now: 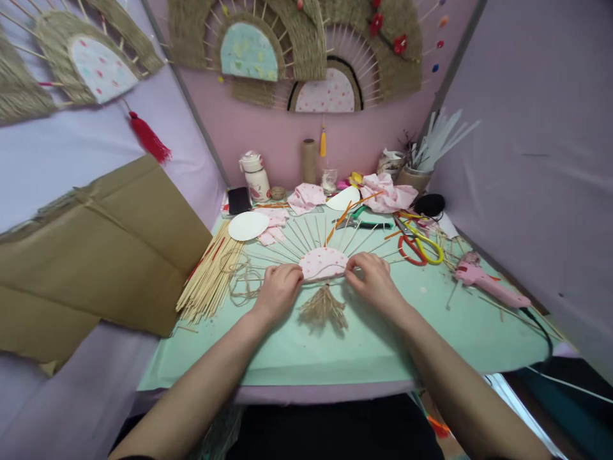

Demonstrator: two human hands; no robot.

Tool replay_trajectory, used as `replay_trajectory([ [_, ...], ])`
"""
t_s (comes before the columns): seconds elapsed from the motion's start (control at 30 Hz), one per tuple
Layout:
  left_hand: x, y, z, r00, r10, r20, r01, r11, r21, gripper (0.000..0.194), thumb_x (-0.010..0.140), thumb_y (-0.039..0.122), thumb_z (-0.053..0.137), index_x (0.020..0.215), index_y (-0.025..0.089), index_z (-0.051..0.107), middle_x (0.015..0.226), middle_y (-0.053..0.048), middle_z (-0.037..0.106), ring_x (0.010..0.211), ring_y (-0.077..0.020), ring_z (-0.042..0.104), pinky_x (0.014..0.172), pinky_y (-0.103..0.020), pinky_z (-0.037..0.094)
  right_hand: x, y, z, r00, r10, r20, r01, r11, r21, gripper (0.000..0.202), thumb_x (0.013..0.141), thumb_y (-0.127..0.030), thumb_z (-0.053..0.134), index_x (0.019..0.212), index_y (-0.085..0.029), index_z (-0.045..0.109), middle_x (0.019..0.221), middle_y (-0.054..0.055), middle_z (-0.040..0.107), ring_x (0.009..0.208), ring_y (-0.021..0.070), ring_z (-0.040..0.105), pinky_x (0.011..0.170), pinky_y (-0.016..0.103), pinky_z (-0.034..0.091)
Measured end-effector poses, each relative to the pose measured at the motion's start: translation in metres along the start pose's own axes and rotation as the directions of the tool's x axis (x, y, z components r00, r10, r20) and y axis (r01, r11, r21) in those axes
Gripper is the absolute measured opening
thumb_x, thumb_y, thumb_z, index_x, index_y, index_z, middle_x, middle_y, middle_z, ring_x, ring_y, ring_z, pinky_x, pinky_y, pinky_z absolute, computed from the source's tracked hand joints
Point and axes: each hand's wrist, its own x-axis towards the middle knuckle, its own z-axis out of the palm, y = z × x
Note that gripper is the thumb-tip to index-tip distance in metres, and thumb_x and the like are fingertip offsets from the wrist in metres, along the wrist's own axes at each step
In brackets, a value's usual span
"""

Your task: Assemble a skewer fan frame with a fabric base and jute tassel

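A half-round piece covered in pink dotted fabric [322,259] lies on the table, with thin sticks [297,235] fanning out from its curved edge. A strand of twine [325,275] crosses the fabric near its straight edge, running between my two hands. At the left corner my left hand [281,291] is closed, pinching the strand; the fingertips touch the piece. My right hand [376,281] pinches the strand at the right corner. Below the straight edge hangs a frayed twine tassel [324,309]. Loose twine [243,284] curls beside my left hand. The fingertips partly hide the corners.
Left stand a bundle of sticks [211,275] and a cardboard sheet [110,249]. Right lie green-handled pliers [366,224], scissors [426,246] and a corded pink glue gun [491,284]. A bottle [255,176] and cardboard tube [309,161] stand behind.
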Motion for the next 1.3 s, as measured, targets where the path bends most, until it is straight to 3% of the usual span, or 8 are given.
replay_trajectory([
  [0.17,-0.005,0.006,0.006,0.999,-0.029,0.045,0.028,0.999,0.029,0.008,0.094,0.018,0.052,0.090,0.019,0.059,0.111,-0.011,0.066,0.105,-0.0265,0.058,0.086,-0.042,0.041,-0.014,0.011,0.010,0.999,0.044,-0.003,-0.044,0.995,-0.091,0.009,0.083,-0.020,0.054,0.077,-0.022,0.060,0.098,0.009,0.066,0.098,0.0286,0.052,0.085,0.043,0.034],
  [0.33,-0.002,0.011,0.012,0.996,-0.055,0.069,0.054,0.998,0.025,0.010,0.092,0.014,0.049,0.090,0.017,0.058,0.115,-0.014,0.061,0.106,-0.0272,0.056,0.087,-0.042,0.047,-0.011,0.018,0.009,0.998,0.066,-0.009,-0.067,0.989,-0.135,0.009,0.082,-0.018,0.055,0.078,-0.022,0.062,0.107,0.010,0.065,0.104,0.0290,0.052,0.085,0.042,0.035],
  [0.5,-0.001,0.011,0.011,0.994,-0.044,0.101,0.045,0.999,-0.004,0.016,0.088,0.015,0.054,0.104,0.017,0.056,0.113,-0.014,0.061,0.105,-0.0265,0.056,0.088,-0.042,0.050,-0.007,0.027,0.004,0.998,0.050,0.025,-0.047,0.992,-0.117,0.010,0.084,-0.018,0.054,0.078,-0.022,0.061,0.103,0.006,0.068,0.098,0.0253,0.058,0.087,0.043,0.035],
  [0.6,-0.002,0.010,0.009,0.993,-0.043,0.108,0.047,0.998,-0.031,0.023,0.088,0.023,0.059,0.110,0.018,0.056,0.118,-0.014,0.059,0.109,-0.0278,0.055,0.088,-0.043,0.050,-0.006,0.032,0.003,0.999,0.042,0.033,-0.039,0.995,-0.089,0.010,0.085,-0.020,0.055,0.078,-0.023,0.062,0.105,0.006,0.069,0.098,0.0251,0.058,0.086,0.042,0.035],
  [0.7,-0.003,0.008,0.006,0.996,-0.057,0.074,0.060,0.997,-0.050,0.013,0.090,0.026,0.059,0.102,0.020,0.059,0.117,-0.012,0.060,0.111,-0.0274,0.055,0.089,-0.042,0.049,-0.007,0.036,0.004,0.999,0.045,0.020,-0.043,0.996,-0.073,0.010,0.086,-0.023,0.057,0.078,-0.023,0.063,0.108,0.007,0.068,0.103,0.0269,0.056,0.085,0.042,0.036],
  [0.77,-0.004,0.005,0.004,0.996,-0.066,0.064,0.070,0.996,-0.059,0.007,0.093,0.022,0.055,0.097,0.020,0.061,0.112,-0.011,0.062,0.107,-0.0253,0.056,0.089,-0.040,0.048,-0.008,0.038,0.006,0.999,0.048,0.013,-0.047,0.997,-0.068,0.010,0.086,-0.024,0.058,0.078,-0.023,0.064,0.109,0.008,0.067,0.104,0.0276,0.055,0.084,0.043,0.036],
  [1.0,-0.010,-0.001,0.000,0.989,-0.089,0.122,0.096,0.994,-0.055,0.016,0.096,0.022,0.049,0.093,0.019,0.064,0.092,-0.007,0.067,0.091,-0.0221,0.060,0.081,-0.036,0.047,-0.010,0.041,0.009,0.999,0.043,0.001,-0.043,0.997,-0.065,0.009,0.085,-0.024,0.060,0.078,-0.023,0.066,0.108,0.008,0.067,0.104,0.0283,0.053,0.086,0.046,0.037],
  [1.3,-0.009,0.004,0.001,0.991,-0.089,0.097,0.094,0.995,-0.045,0.022,0.097,0.023,0.047,0.097,0.022,0.070,0.103,-0.007,0.064,0.097,-0.0213,0.055,0.082,-0.035,0.045,-0.015,0.044,0.010,0.999,-0.005,-0.036,0.003,0.998,-0.068,0.009,0.084,-0.026,0.064,0.081,-0.025,0.071,0.109,0.010,0.064,0.104,0.0307,0.049,0.084,0.046,0.039],
])
